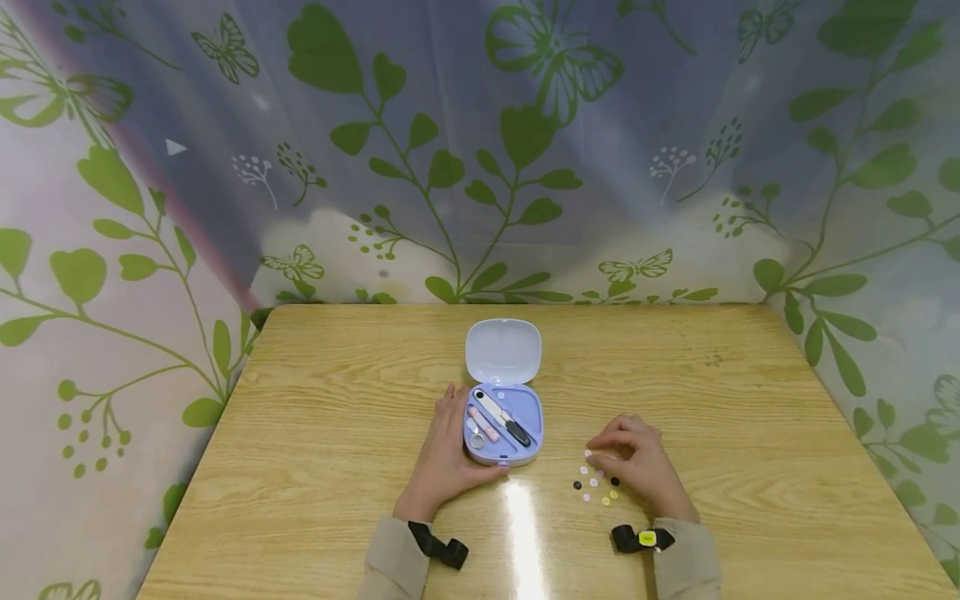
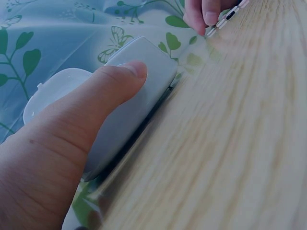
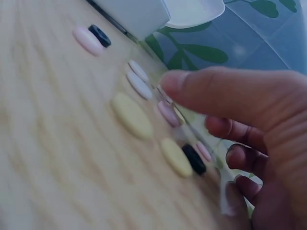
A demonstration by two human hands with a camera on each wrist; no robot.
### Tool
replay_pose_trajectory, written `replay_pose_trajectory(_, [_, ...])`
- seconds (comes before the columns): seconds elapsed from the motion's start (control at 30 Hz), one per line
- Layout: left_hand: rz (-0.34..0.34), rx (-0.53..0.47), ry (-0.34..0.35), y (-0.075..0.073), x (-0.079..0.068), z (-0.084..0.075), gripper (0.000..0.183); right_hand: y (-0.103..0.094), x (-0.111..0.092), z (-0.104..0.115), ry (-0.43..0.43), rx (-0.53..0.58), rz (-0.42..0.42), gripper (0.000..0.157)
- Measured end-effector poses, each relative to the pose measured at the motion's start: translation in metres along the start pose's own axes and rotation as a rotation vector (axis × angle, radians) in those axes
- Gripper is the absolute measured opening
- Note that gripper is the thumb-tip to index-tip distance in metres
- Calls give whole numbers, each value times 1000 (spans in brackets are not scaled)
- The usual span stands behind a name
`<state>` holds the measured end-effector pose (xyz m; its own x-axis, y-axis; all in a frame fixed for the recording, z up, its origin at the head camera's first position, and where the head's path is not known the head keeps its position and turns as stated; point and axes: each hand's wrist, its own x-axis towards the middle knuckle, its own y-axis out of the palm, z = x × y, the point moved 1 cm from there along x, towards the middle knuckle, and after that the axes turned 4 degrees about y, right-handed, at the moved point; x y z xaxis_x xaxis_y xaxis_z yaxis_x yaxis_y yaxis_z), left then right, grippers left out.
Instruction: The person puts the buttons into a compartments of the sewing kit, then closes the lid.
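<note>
A small lilac box point(image 1: 527, 404) stands on the table, its pale lid point(image 1: 504, 352) tipped back. Inside lie a white tool with a black end point(image 1: 517, 432), a pink-and-white stick point(image 1: 483, 423), a metal ring point(image 1: 477, 441) and a small white button point(image 1: 501, 396). My left hand point(image 1: 447, 462) holds the box, fingers along its left side and thumb point(image 2: 136, 69) against the front wall. To the right of the box, my right hand point(image 1: 637, 458) pinches a white button point(image 1: 588, 453) at the edge of a group of loose buttons; its index fingertip is hidden behind the thumb in the right wrist view.
Several loose buttons lie by my right hand, among them a black button point(image 1: 577, 485), a yellow button point(image 1: 606, 501) and a pink button point(image 1: 587, 497). The wooden table point(image 1: 337, 400) meets a leaf-patterned curtain point(image 1: 420, 208) at its back and sides.
</note>
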<state>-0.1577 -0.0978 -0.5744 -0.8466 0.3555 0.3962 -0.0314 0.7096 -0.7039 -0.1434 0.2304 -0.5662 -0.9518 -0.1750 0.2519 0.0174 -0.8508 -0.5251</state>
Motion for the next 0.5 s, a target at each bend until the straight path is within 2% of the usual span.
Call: replay_pose_trajectory(0.5, [-12,-22,4,-4,0,-5,130,4,-1,-1,-47,-40,-33,18])
